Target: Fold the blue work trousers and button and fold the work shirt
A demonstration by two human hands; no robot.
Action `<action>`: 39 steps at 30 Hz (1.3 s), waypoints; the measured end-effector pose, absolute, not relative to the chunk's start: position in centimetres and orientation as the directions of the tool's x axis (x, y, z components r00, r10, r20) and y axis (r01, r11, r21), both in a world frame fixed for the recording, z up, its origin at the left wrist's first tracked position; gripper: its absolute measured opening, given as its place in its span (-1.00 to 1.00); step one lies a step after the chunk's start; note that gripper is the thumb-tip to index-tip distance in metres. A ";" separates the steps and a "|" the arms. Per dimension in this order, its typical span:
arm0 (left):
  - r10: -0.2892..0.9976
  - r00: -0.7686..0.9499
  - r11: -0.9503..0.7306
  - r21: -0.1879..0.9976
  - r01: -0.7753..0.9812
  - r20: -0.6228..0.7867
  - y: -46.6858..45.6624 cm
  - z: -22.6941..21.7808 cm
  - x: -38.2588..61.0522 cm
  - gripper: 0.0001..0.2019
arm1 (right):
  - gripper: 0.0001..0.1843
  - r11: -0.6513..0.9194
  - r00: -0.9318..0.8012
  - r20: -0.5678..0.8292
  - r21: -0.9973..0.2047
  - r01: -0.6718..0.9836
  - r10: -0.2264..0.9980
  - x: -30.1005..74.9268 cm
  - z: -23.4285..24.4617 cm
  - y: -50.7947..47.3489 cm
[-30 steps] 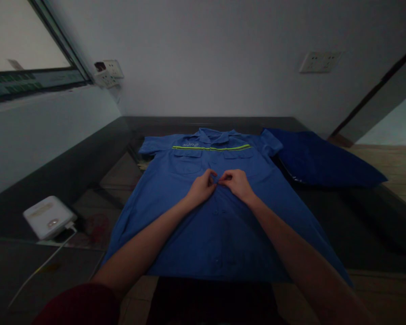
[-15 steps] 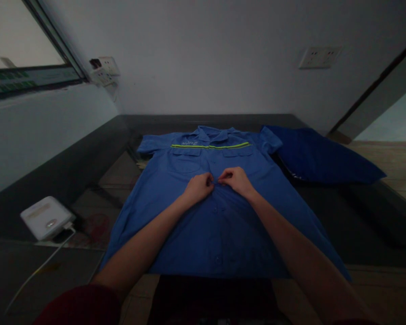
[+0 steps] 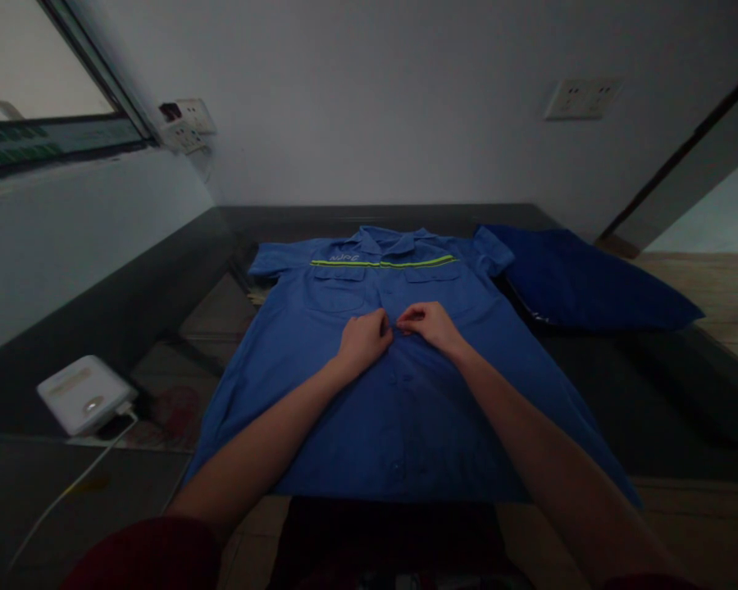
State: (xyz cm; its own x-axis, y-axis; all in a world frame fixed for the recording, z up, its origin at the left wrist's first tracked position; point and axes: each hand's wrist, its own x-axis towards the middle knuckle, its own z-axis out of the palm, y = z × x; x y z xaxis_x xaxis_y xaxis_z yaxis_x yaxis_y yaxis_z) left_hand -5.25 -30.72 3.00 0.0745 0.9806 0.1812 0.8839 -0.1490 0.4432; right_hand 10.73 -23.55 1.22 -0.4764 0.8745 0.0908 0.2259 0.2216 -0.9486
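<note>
A blue short-sleeved work shirt (image 3: 344, 410) lies spread front side up on a dark table, its collar toward the wall. Yellow-green piping and white lettering cross its chest above two flap pockets. At the middle of the button front, my left hand (image 3: 366, 338) pinches the shirt's edge with fingers curled. My right hand (image 3: 429, 324) pinches the cloth just beside it, thumb and forefinger together. The fingertips nearly meet, and the button between them is too small to make out. Lower on the placket, a few buttons show faintly.
A darker blue bag-like bundle (image 3: 596, 279) lies right of the shirt, touching its sleeve. At left a white box-shaped device (image 3: 86, 395) has a white cable (image 3: 74, 483) plugged in. Sockets (image 3: 583, 98) are on the wall behind the table (image 3: 369, 215).
My left hand has turned slightly and shifted a little right, closer to my right hand. My right hand stays almost where it was, and the shirt lies in the same place.
</note>
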 end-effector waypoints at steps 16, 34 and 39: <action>0.983 0.141 -0.172 0.317 0.933 0.118 -30.9 3.5 -5.8 -0.89 | -0.86 0.390 -0.421 0.239 -0.863 0.319 0.875 10.9 0.7 -23.7; 0.983 0.108 -0.134 0.173 0.976 0.149 -31.2 2.9 -6.0 -0.78 | -0.91 0.549 -0.451 0.333 -0.645 0.531 0.828 9.8 0.2 -24.3; 0.983 0.109 -0.135 0.176 0.975 0.148 -31.1 2.7 -6.0 -0.79 | -0.88 0.529 -0.421 0.326 -0.606 0.594 0.846 9.5 -0.4 -24.0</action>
